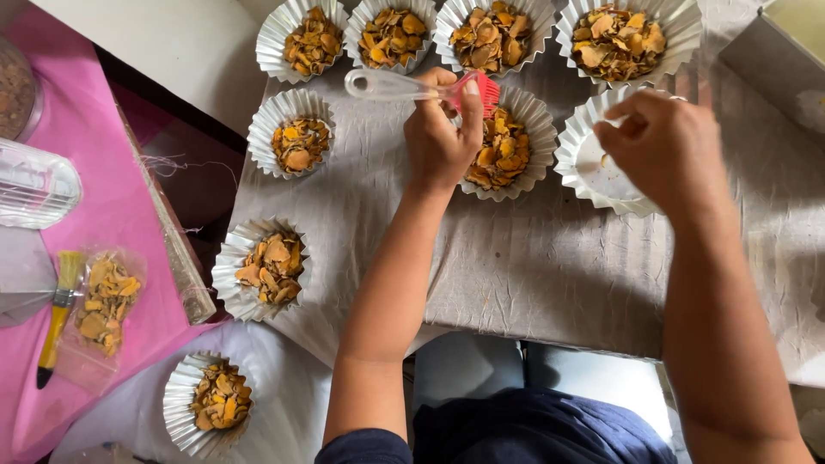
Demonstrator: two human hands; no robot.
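Over the grey cloth, my left hand (440,137) grips a clear brush (404,86) with red bristles above a full foil cup (507,146). My right hand (666,146) pinches something tiny over the almost empty cup (593,163). I should drop chips gently.

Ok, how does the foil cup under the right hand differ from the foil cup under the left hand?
The cup under the right hand is nearly empty, its pale bottom showing with only a scrap or two; the cup under the left hand is heaped with orange-brown dried chips. The right hand pinches over its cup with nothing visible in it, while the left hand grips a clear-handled brush with red bristles over its cup. Both are pleated silver foil cups of similar size, side by side.
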